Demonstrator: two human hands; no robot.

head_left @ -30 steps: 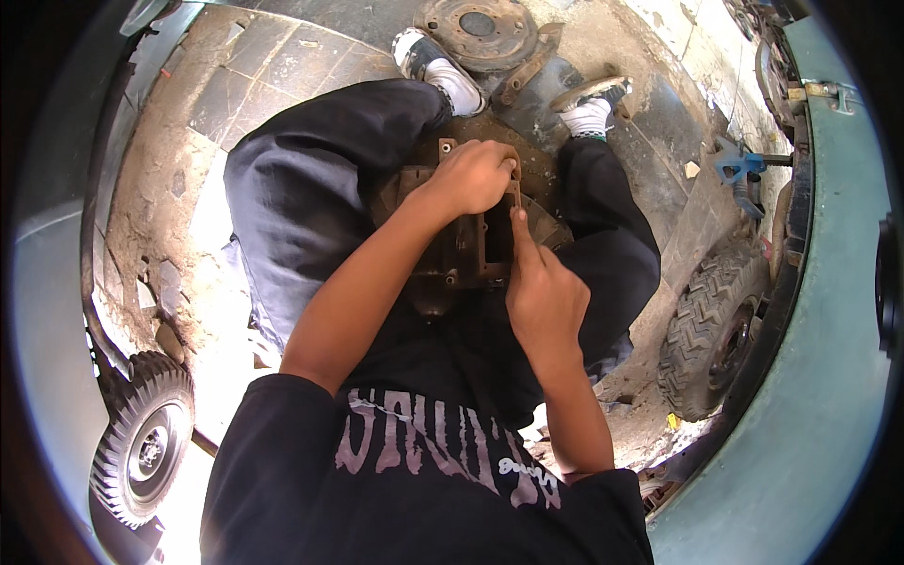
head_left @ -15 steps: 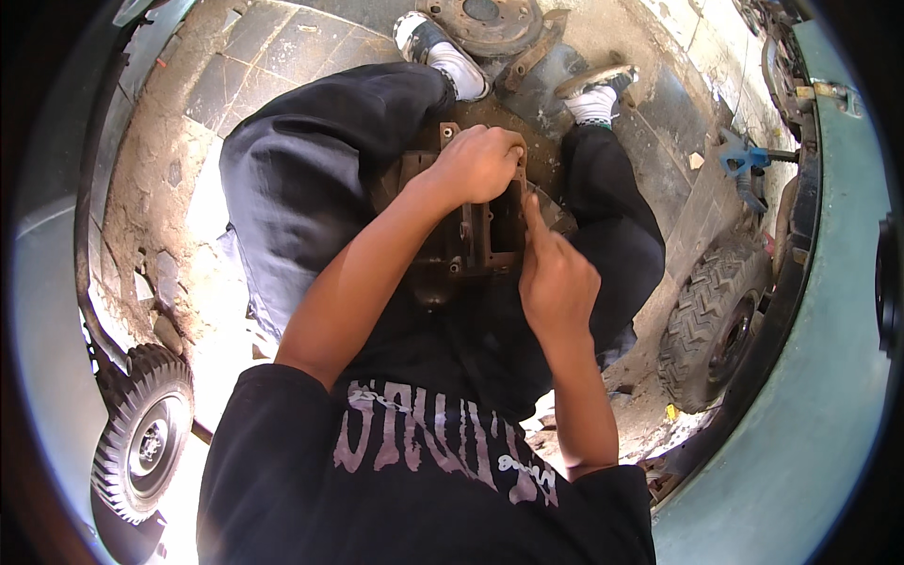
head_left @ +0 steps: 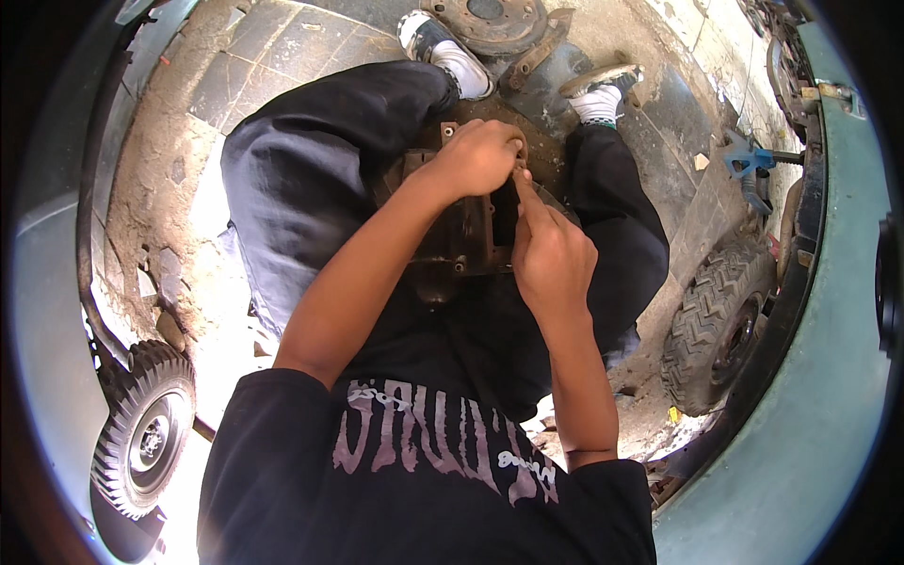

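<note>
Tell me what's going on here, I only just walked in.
Someone in a black printed T-shirt has a dark brown metal housing with a rectangular opening between their bent, dark-trousered legs. The bare left hand is curled over the housing's far end. The bare right hand has its index finger extended beside the opening, close to the left hand's fingers. Whether it holds anything small, I can't tell. A rusty round metal disc lies past their feet.
</note>
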